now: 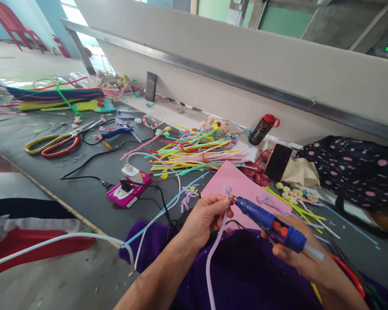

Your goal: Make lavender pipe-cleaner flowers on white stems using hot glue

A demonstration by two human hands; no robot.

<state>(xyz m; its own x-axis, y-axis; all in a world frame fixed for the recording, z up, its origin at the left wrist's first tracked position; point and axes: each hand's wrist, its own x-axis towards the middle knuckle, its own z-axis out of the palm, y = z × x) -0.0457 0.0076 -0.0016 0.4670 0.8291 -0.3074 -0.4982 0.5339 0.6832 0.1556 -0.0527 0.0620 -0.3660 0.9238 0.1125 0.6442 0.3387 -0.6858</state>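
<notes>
My left hand is closed in a pinch around the top of a pale lilac pipe cleaner, whose long stem hangs down over the purple cloth on my lap. A small lilac tuft shows just above those fingertips. In my right hand is a blue hot glue gun, a clear glue stick poking out of its back end. Its metal nozzle points left and meets, or nearly meets, the lilac piece at my left fingertips. Beneath both hands lies a pink sheet.
Short lilac cut pieces lie left of the sheet. Beyond are bundled coloured pipe cleaners, a magenta power strip with cables, and large scissors. A bottle, phone and dark patterned bag stand right.
</notes>
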